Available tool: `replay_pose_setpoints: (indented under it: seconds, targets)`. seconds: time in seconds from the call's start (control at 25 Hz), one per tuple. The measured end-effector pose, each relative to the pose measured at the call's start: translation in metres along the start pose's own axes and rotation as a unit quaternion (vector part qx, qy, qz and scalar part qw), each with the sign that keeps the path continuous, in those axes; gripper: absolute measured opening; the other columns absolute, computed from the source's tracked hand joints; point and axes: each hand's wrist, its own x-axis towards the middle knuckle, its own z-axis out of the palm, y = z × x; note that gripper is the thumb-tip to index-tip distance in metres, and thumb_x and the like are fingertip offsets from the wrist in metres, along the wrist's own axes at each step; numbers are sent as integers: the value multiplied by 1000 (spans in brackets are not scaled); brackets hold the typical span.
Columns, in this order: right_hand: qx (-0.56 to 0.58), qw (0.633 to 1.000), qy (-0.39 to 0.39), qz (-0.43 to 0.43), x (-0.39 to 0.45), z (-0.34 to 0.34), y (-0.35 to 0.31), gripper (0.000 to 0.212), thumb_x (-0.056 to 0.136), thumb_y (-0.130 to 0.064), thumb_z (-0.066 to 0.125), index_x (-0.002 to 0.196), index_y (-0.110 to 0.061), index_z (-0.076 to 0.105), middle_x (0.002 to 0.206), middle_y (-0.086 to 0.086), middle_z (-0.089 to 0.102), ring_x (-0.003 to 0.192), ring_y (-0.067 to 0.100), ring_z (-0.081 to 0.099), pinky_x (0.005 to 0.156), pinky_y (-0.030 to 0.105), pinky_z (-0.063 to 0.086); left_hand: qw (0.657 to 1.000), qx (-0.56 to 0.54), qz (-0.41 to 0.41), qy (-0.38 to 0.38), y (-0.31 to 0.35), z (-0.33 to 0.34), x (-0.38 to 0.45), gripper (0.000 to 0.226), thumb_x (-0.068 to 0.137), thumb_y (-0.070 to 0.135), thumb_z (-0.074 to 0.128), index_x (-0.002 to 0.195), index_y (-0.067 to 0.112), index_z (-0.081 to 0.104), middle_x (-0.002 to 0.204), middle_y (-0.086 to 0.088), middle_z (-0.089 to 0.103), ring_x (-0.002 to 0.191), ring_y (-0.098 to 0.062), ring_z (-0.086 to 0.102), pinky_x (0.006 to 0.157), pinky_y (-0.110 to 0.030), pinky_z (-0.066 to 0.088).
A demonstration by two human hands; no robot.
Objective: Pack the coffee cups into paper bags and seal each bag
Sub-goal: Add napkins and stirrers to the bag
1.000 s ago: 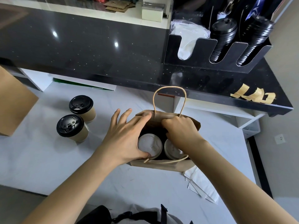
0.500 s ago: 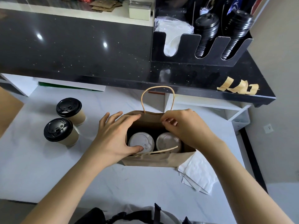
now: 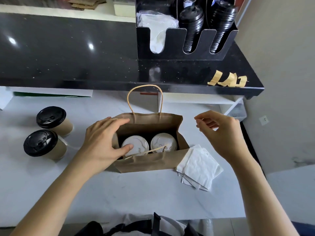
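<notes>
The brown kraft paper bag with twisted paper handles [image 3: 150, 160] stands open on the white marble-look table [image 3: 119, 193] with two white-lidded coffee cups [image 3: 135, 145] side by side inside, so packing this bag looks finished and sealing is the step in hand. The left hand [image 3: 104, 140] grips the bag's left end, thumb on the nearer lid, while the right hand [image 3: 221, 132] hangs to the right of the bag, fingers loosely curled, holding nothing I can make out. Next, I judge, a strip from the tan tape pieces [image 3: 228, 80] stuck on the black counter edge [image 3: 170, 86] is needed, while two black-lidded paper cups [image 3: 49, 132] wait at left
</notes>
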Motion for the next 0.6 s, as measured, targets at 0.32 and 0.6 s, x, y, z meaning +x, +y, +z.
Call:
replay_pose_setpoints:
  seconds: [0.32,0.6]
  targets:
    - [-108,977,-81,164,-67,37,70,10,90,-19,69,90,-28,74,80,-16,71,78,9,67,73,36,56,999,-23,30,-27,0,-2,0,69,74,43,88,136,32,59,143,14,54,139,-20,43,114,-46,31]
    - [-152,965,-98,189,-116,61,106,19,84,-25,78,103,-23,75,99,-6,71,99,23,63,72,31,44,998,-24,39,-34,-9,0,2,76,66,71,63,134,38,59,142,17,54,136,-20,46,112,-47,35]
